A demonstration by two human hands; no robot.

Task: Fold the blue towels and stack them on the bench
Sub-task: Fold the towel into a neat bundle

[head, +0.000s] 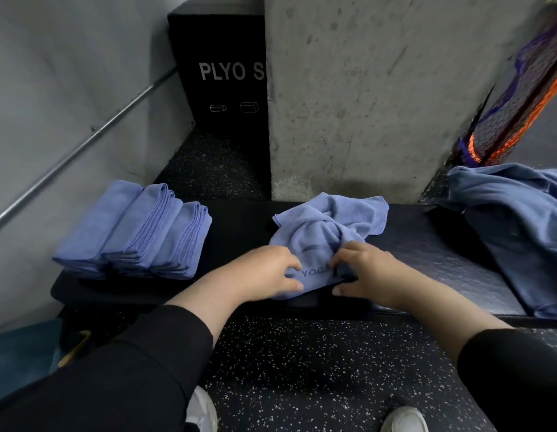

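Note:
A crumpled blue towel with dark "YOGA" lettering lies in the middle of the black bench. My left hand grips its near left edge, fingers curled over the cloth. My right hand pinches the towel's near right part, with the thumb down at the bench's front edge. At the bench's left end sits a row of three stacks of folded blue towels. A heap of unfolded blue towels covers the right end.
A concrete pillar rises right behind the bench. A black plyo box stands at the back left, beside a grey wall with a metal rail. An orange and purple net bag hangs at the right. Speckled rubber floor and my white shoes lie below.

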